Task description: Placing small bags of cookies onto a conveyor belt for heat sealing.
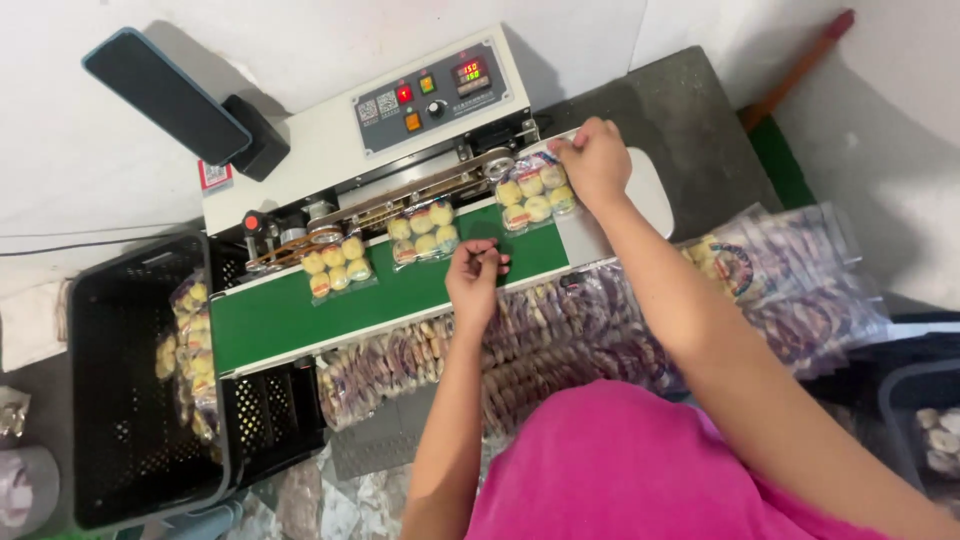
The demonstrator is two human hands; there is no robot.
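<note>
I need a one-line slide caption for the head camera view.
Right hand feeds a clear bag of round pastries into a band sealer; left hand rests on its green belt.

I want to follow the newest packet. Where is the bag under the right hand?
The bag lies at the right end of the green belt, beside the sealing machine, with the right hand on its top corner.

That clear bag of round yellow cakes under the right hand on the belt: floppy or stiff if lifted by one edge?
The bag is thin clear film, so it would likely sag. The loose round cakes inside may shift and bunch. The glossy film looks slippery; the right hand presses its top edge rather than pinching.
</note>
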